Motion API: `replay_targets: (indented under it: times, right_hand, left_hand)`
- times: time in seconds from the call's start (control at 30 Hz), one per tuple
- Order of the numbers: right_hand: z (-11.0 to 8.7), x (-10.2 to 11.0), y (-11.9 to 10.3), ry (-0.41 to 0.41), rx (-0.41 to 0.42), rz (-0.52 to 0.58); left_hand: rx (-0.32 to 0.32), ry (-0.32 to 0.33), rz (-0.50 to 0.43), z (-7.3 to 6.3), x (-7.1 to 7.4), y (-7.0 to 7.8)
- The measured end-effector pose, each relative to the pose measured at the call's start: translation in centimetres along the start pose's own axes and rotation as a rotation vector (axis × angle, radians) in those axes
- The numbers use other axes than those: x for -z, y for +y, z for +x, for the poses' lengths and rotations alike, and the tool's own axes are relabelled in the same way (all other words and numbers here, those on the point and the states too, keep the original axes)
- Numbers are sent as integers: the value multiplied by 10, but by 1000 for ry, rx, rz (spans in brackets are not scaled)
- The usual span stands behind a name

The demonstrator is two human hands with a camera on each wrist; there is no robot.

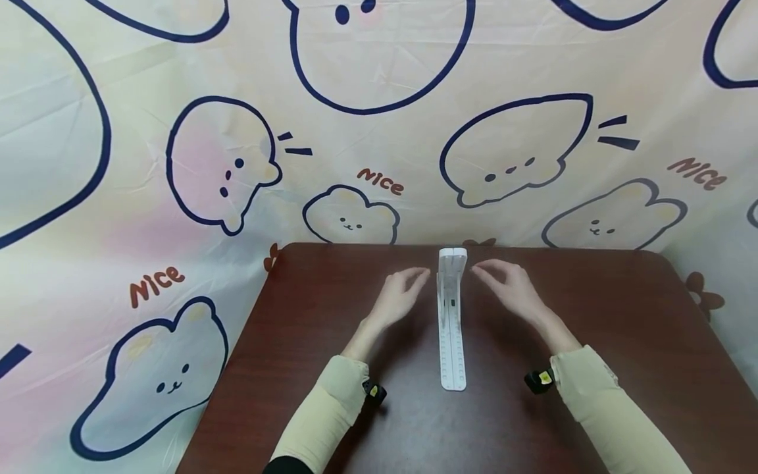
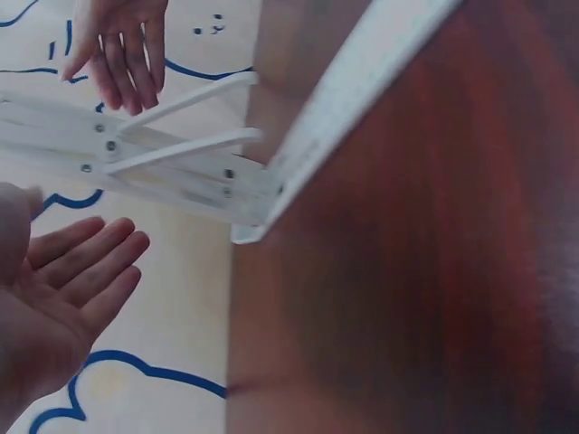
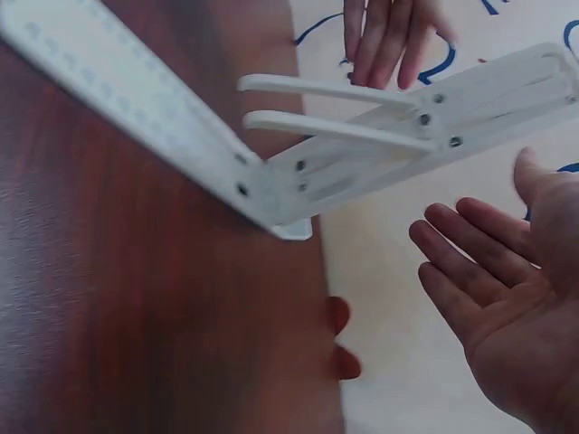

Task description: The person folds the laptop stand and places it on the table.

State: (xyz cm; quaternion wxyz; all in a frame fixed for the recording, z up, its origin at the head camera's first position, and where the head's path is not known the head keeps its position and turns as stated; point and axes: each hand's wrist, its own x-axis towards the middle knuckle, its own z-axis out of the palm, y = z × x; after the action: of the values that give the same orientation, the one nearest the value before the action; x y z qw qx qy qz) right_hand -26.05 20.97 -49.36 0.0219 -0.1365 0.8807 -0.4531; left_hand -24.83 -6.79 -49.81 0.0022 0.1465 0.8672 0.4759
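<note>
A white folding stand point(image 1: 453, 359) is on the table, its long perforated base strip running toward me. In the left wrist view, a hinged upright arm point(image 2: 54, 145) rises from the base's far end, with two slim struts point(image 2: 181, 149) sticking out from it. My left hand point(image 1: 395, 299) is held just left of the stand and my right hand point(image 1: 512, 289) just right of it. Both are apart from it and hold nothing. The right wrist view shows the right palm point(image 3: 516, 334) turned toward the upright arm, fingers nearly straight.
The dark brown wooden table point(image 1: 533, 434) ends at a back edge close behind the stand. Behind it hangs a pale cloth point(image 1: 379, 151) printed with cartoon bears. Cream sleeves point(image 1: 326, 401) cover both forearms, and a small black device point(image 1: 539, 380) sits at each wrist.
</note>
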Motion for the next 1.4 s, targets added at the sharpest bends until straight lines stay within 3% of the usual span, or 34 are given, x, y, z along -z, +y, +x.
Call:
replay_targets:
  times: [0.3,0.5,0.67,1.03,1.4]
  right_hand:
    - [-10,-20,20,-53,-7,-29]
    - [-11,-35,24,-86,52,-47]
    - [-11,-43,23,-102,52,-56]
    - [-7,-51,24,-121,57,-118]
    - [1,-53,26,-141,59,-175]
  left_hand:
    - [43,-152,-101,-6,-14,-16]
    - [79,-206,-147,-6,-19,-23]
    - [67,-208,-136,-6,-22,-22]
    - [43,-161,-10,0,-32,-24]
    - [45,-162,3,4,-36,-28]
